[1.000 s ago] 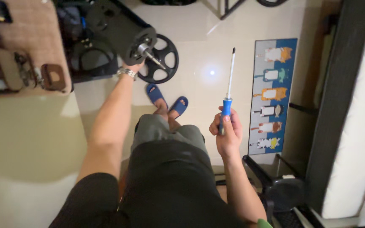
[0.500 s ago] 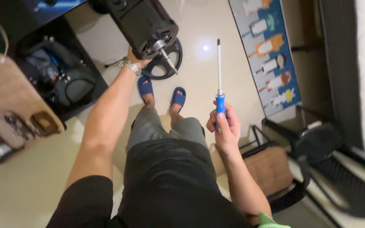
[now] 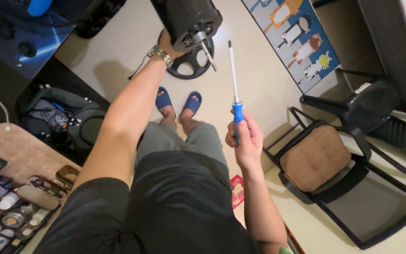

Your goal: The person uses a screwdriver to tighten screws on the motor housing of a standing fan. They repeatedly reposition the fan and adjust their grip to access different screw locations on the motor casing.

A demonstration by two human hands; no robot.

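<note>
I see my right hand [image 3: 246, 141] wrapped around the blue handle of a screwdriver [image 3: 234, 89], its long silver shaft upright, tip pointing away toward the motor [image 3: 186, 19]. That black drum, shaft angled toward the screwdriver, sits just left of the tip, my left hand [image 3: 165, 44] gripping its underside.

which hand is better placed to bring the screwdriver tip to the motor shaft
Right, most likely. The right hand already grips the blue-handled screwdriver, tip up near the motor's shaft. The left hand is busy holding the black motor.
</note>
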